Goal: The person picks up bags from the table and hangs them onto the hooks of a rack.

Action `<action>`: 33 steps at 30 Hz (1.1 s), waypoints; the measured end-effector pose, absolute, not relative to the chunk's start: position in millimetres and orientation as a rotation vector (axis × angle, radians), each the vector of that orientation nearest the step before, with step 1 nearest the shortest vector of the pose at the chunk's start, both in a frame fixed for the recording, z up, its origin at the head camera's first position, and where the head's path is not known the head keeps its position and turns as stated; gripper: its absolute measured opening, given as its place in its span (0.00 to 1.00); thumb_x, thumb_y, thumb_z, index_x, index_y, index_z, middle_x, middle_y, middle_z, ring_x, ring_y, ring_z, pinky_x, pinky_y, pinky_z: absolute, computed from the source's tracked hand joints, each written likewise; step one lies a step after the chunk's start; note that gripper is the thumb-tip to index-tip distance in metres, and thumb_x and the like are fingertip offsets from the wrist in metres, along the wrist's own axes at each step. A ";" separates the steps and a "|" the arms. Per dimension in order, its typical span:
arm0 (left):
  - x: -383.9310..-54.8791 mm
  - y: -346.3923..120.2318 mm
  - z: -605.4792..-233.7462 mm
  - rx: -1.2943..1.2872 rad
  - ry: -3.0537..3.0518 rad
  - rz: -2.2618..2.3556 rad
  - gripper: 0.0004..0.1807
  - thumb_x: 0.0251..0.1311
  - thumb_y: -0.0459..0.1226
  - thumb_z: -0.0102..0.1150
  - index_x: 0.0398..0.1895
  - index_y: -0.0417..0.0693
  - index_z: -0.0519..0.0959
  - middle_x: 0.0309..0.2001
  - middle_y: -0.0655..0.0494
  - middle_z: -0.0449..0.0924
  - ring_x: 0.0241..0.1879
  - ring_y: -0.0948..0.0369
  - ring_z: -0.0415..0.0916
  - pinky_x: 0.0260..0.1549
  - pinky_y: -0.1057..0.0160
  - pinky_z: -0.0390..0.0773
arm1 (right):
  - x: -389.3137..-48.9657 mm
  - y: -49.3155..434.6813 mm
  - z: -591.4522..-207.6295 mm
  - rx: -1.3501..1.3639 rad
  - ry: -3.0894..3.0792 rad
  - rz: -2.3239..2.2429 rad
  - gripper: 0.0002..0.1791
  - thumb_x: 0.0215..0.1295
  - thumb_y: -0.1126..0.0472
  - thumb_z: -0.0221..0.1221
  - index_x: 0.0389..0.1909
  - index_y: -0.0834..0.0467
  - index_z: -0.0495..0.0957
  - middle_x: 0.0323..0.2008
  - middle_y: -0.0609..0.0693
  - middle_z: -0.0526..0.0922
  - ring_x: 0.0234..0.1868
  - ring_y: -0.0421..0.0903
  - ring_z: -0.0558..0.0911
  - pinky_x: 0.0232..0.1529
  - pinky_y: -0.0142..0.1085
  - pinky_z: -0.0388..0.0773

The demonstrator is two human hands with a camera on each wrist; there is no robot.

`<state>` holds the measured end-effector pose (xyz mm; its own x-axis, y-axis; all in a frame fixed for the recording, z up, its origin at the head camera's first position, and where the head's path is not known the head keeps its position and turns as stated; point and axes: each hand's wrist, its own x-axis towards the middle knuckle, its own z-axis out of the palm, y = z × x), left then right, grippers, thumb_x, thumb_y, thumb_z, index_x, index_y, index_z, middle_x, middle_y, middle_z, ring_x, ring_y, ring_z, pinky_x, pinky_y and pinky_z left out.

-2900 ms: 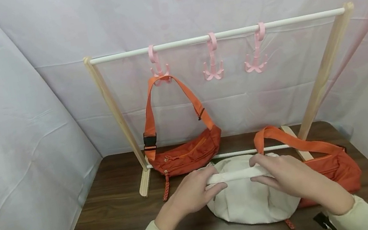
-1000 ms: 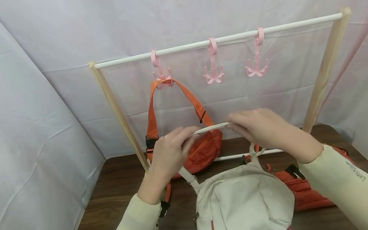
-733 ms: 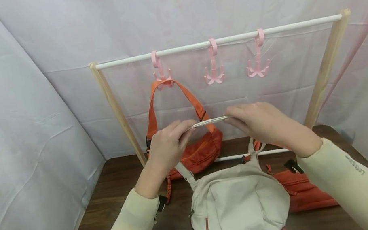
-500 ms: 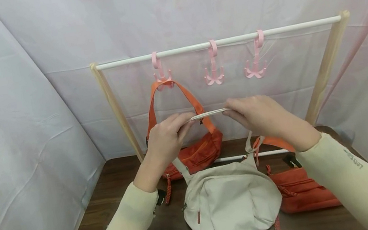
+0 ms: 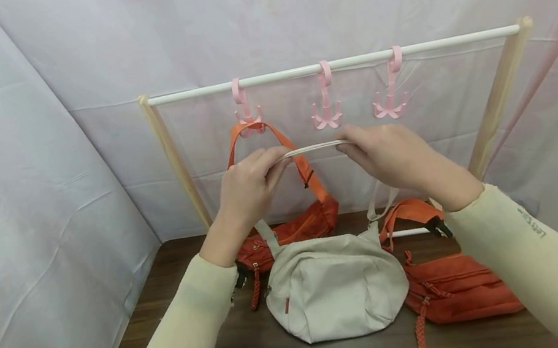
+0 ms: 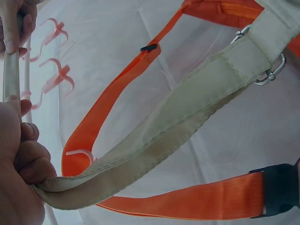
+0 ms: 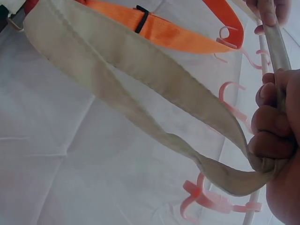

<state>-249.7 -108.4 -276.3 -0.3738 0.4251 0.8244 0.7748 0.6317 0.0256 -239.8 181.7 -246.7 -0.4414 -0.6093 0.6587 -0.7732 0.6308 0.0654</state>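
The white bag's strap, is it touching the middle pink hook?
Apart. The head view shows a narrow gap: the strap is stretched out just below the bottom of the middle pink hook.

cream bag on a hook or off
Off: left hand and right hand grip its strap, below the pink hooks in the head view.

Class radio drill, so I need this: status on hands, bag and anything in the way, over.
Left hand and right hand gripping strap. White bag upright below, table contact unclear. Possible obstacle: orange bag on left hook; middle hook bare.
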 end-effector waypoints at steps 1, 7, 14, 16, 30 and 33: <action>-250.9 -108.1 -274.2 -0.937 -2.011 -0.525 0.09 0.72 0.40 0.67 0.51 0.51 0.88 0.30 0.57 0.84 0.21 0.61 0.73 0.18 0.60 0.72 | -241.0 181.7 -244.6 1.072 -2.188 0.320 0.06 0.76 0.65 0.63 0.48 0.59 0.78 0.22 0.46 0.77 0.19 0.45 0.71 0.23 0.44 0.73; -259.1 -104.8 -261.8 -0.912 -2.003 -0.515 0.08 0.76 0.41 0.64 0.51 0.50 0.87 0.31 0.57 0.84 0.20 0.60 0.71 0.17 0.59 0.70 | -246.4 181.6 -232.2 1.029 -2.185 0.315 0.07 0.77 0.63 0.62 0.51 0.58 0.78 0.21 0.46 0.73 0.19 0.46 0.69 0.22 0.46 0.71; -267.8 -99.0 -251.7 -0.870 -2.019 -0.501 0.09 0.77 0.43 0.62 0.49 0.50 0.87 0.34 0.56 0.87 0.26 0.59 0.76 0.20 0.56 0.74 | -253.7 182.6 -225.2 0.999 -2.175 0.349 0.08 0.79 0.64 0.60 0.53 0.59 0.75 0.22 0.48 0.75 0.17 0.45 0.65 0.21 0.41 0.65; -270.1 -96.7 -249.0 -0.853 -2.032 -0.499 0.09 0.78 0.44 0.61 0.49 0.51 0.87 0.34 0.56 0.87 0.26 0.59 0.76 0.20 0.56 0.74 | -256.3 183.2 -223.8 0.995 -2.161 0.343 0.07 0.79 0.64 0.60 0.52 0.60 0.75 0.23 0.48 0.75 0.17 0.45 0.65 0.21 0.41 0.64; -285.0 -80.2 -231.5 -0.723 -2.102 -0.500 0.14 0.80 0.48 0.57 0.38 0.50 0.83 0.22 0.58 0.70 0.19 0.58 0.66 0.18 0.59 0.61 | -272.0 185.8 -215.4 0.866 -2.166 0.408 0.08 0.83 0.61 0.52 0.49 0.62 0.76 0.30 0.52 0.76 0.26 0.51 0.72 0.28 0.45 0.69; -287.6 -77.7 -228.2 -0.706 -2.098 -0.497 0.14 0.81 0.48 0.56 0.39 0.50 0.83 0.22 0.58 0.71 0.19 0.58 0.66 0.18 0.58 0.62 | -275.2 185.3 -213.6 0.840 -2.171 0.426 0.09 0.83 0.62 0.52 0.49 0.63 0.77 0.31 0.53 0.77 0.27 0.51 0.73 0.30 0.46 0.70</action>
<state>-287.6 -77.7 -228.2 -0.4831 0.3050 0.8207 0.6409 0.7619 0.0941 -275.2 185.3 -213.6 -0.4981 -0.4319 0.7519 -0.6841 0.7285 -0.0347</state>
